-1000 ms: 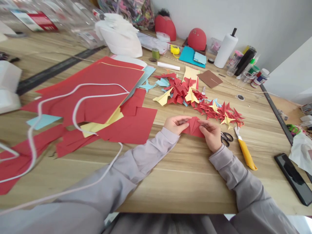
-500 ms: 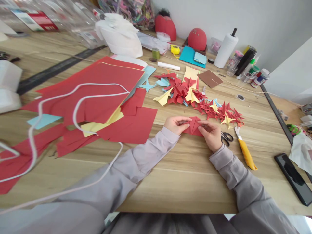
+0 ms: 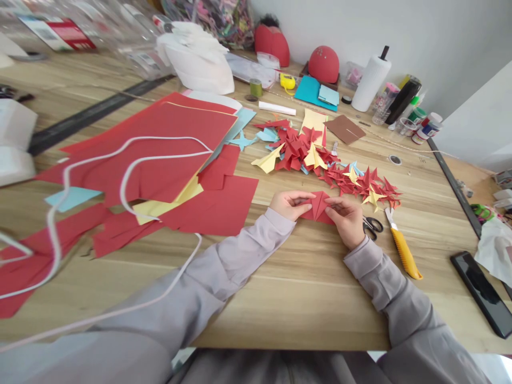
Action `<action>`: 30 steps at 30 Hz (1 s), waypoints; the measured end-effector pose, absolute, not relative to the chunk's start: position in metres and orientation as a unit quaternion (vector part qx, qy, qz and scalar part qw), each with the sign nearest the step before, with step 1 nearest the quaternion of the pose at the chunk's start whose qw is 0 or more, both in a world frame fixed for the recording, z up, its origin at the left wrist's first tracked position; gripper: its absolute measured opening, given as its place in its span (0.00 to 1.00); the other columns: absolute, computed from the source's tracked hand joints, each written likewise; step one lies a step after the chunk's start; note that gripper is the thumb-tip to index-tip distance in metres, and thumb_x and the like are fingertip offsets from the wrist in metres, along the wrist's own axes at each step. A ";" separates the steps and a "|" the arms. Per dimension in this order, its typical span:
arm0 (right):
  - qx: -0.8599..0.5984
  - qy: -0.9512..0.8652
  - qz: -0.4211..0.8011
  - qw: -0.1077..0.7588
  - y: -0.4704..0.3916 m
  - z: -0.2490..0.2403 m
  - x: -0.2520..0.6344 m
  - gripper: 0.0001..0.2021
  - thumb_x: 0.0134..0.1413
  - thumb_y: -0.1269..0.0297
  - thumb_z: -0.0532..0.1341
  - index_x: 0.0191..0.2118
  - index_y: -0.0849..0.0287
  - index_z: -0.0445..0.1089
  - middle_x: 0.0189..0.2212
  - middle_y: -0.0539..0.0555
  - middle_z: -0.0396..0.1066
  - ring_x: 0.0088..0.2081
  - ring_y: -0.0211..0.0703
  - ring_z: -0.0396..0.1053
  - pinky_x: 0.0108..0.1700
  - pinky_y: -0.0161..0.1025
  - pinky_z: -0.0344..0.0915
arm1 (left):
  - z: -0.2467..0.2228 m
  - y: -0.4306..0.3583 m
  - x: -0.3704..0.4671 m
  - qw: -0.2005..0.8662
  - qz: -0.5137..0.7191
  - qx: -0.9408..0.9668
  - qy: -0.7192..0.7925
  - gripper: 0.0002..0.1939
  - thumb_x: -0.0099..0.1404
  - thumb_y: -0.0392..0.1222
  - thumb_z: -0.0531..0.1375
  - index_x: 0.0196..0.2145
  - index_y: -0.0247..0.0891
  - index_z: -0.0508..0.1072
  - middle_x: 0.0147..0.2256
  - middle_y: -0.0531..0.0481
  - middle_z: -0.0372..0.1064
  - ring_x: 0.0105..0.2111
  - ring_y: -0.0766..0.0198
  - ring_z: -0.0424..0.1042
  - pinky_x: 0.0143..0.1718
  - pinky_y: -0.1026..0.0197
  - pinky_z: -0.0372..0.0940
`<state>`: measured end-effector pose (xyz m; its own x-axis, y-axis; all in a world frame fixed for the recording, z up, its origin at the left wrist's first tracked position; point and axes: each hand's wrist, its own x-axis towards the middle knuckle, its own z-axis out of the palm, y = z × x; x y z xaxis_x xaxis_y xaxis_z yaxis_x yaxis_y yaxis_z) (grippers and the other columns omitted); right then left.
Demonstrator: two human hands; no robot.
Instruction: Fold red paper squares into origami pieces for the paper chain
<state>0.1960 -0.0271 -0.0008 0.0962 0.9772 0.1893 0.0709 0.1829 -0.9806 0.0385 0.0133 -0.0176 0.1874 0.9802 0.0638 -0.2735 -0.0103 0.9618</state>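
Logging remotely: I judge a folding step in hand. The left hand (image 3: pixel 288 206) and right hand (image 3: pixel 346 220) pinch opposite sides of the creased red paper (image 3: pixel 318 206), held between them near the folded pieces (image 3: pixel 294 152) — the next crease probably calls for aligned edges.

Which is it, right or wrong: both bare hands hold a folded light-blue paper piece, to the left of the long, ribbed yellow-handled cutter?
Wrong on colour: the folded paper piece is red, as the head view shows. The bare left hand and right hand do hold it, left of the cutter.
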 end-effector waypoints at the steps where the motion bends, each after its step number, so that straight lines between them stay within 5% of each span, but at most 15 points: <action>1: -0.494 -0.532 0.410 0.552 -0.027 -0.001 0.196 0.08 0.41 0.63 0.66 0.33 0.55 0.73 0.29 0.50 0.74 0.31 0.39 0.70 0.35 0.37 0.67 | -0.018 0.014 0.038 0.600 0.520 0.484 0.368 0.15 0.40 0.38 0.68 0.30 0.33 0.78 0.33 0.44 0.76 0.36 0.58 0.75 0.45 0.56 0.68; 8: -0.513 -0.526 0.403 0.546 -0.027 0.000 0.196 0.09 0.40 0.61 0.67 0.32 0.56 0.74 0.30 0.51 0.75 0.31 0.41 0.71 0.36 0.39 0.69 | -0.012 0.010 0.035 0.580 0.499 0.515 0.386 0.12 0.45 0.38 0.66 0.30 0.34 0.78 0.30 0.46 0.76 0.30 0.62 0.74 0.37 0.60 0.70; 16: -0.517 -0.517 0.413 0.543 -0.028 0.001 0.195 0.09 0.39 0.61 0.67 0.30 0.56 0.75 0.30 0.52 0.76 0.32 0.42 0.72 0.37 0.41 0.69 | -0.014 0.010 0.039 0.614 0.502 0.485 0.368 0.18 0.39 0.43 0.70 0.30 0.33 0.78 0.33 0.43 0.76 0.35 0.57 0.75 0.43 0.55 0.69; 22: -0.512 -0.515 0.431 0.535 -0.028 0.006 0.195 0.11 0.35 0.61 0.70 0.30 0.57 0.74 0.30 0.52 0.75 0.33 0.41 0.72 0.38 0.40 0.69 | -0.020 0.015 0.040 0.579 0.492 0.515 0.398 0.16 0.37 0.45 0.70 0.25 0.33 0.78 0.32 0.42 0.76 0.31 0.58 0.74 0.38 0.56 0.69; 30: -0.519 -0.516 0.433 0.526 -0.028 0.007 0.193 0.10 0.41 0.57 0.67 0.24 0.59 0.73 0.23 0.50 0.73 0.26 0.37 0.68 0.30 0.36 0.65 | -0.011 0.009 0.041 0.542 0.497 0.523 0.431 0.13 0.40 0.47 0.69 0.21 0.35 0.77 0.27 0.45 0.76 0.28 0.61 0.73 0.32 0.60 0.68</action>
<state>0.1928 -0.0284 0.0072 0.0926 0.9914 0.0927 0.0796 0.0855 -0.9932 0.0407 0.0090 -0.0113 0.1344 0.9895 0.0526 -0.0879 -0.0410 0.9953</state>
